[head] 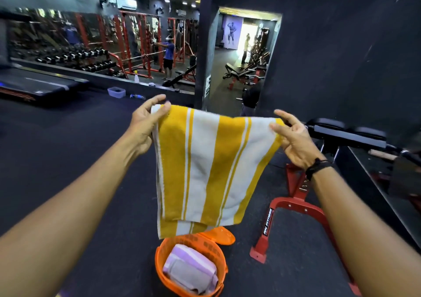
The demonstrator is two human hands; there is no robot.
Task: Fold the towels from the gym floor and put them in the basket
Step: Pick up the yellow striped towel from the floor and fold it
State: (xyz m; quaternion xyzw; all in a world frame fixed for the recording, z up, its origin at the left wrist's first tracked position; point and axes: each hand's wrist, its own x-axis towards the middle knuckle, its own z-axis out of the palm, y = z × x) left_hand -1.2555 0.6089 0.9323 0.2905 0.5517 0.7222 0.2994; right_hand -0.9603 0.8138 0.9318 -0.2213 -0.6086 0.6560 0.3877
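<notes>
Hands held out at chest height stretch a yellow-and-white striped towel (pixel 209 167) between them, seen from a camera on the person's head. The left hand (pixel 143 123) pinches the towel's upper left corner between thumb and fingers; the right hand (pixel 293 137) pinches the upper right corner, its other fingers spread loose, so each grip is closed on cloth only at the very edge. The towel hangs doubled, a second layer showing just below the front hem, which suggests one fold is already made. Directly beneath it on the dark gym floor (pixel 79 160) stands an orange basket (pixel 159 260), its lid tipped back, with a folded lilac striped towel (pixel 191 269) inside. A red-framed weight bench (pixel 296 203) sits to the right. The step in hand looks like folding; the next move probably calls for bringing the two corners together to halve the width, then lowering the bundle into the basket.
</notes>
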